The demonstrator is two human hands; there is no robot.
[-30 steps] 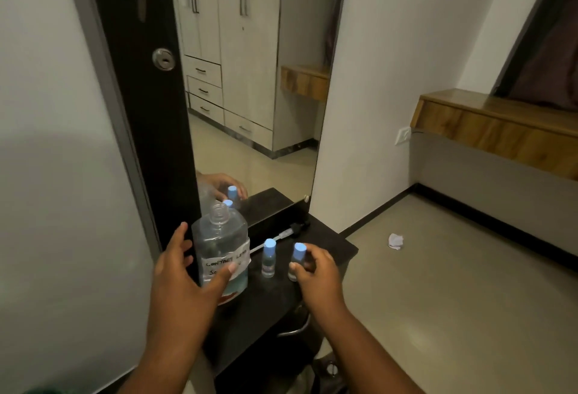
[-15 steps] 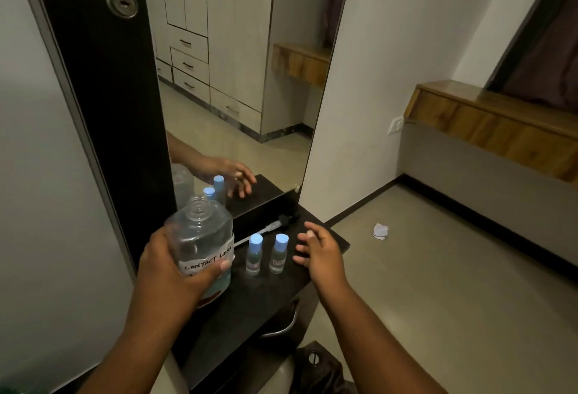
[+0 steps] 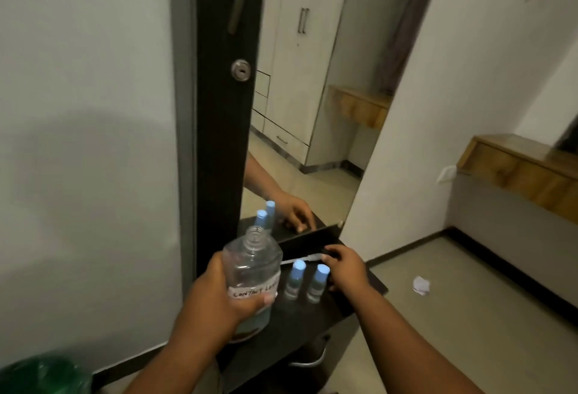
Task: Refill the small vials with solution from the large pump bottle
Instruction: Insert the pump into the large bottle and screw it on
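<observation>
Now the left hand (image 3: 219, 296) has the bottle (image 3: 252, 274) lifted clear of the shelf (image 3: 300, 328), fingers and thumb wrapped round its body at the label; a second ago it was only closing on the bottle, which still stood on the shelf's left end. The neck is open, with no pump fitted. The right hand (image 3: 345, 270) has left the vials and reached back to the pump (image 3: 308, 258), which lies along the shelf's rear edge against the mirror (image 3: 312, 112). Its fingertips touch the pump's head end. I cannot tell whether they have pinched it or merely rest on it.

Both vials (image 3: 295, 279) stand upright side by side near the middle of the shelf, blue caps still on, just left of the right hand and just right of the raised bottle. They look partly filled, though the level is hard to read.

My judgement: the source is in hand, the pump is being fetched, nothing is refilled yet. Uncapping the vials remains to be done.

Writing: a white handwritten label on the bottle reads "CONTACT LEN", the rest hidden by the curve and by my thumb. Small print on the vial labels is too blurred to read. No brand visible.
</observation>
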